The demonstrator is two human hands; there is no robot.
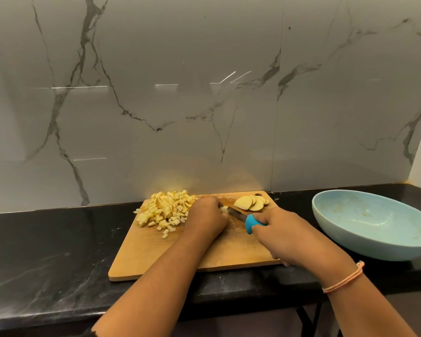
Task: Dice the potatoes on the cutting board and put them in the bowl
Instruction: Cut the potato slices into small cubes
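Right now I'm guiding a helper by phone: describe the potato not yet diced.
On the black stone counter lies a wooden cutting board. At its far right corner sits a fan of pale round potato slices. Unlike the heap of small yellow cubes far left, they are flat discs.

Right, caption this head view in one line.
Left hand steadies potato, right hand cuts with blue-handled knife beside diced pile.
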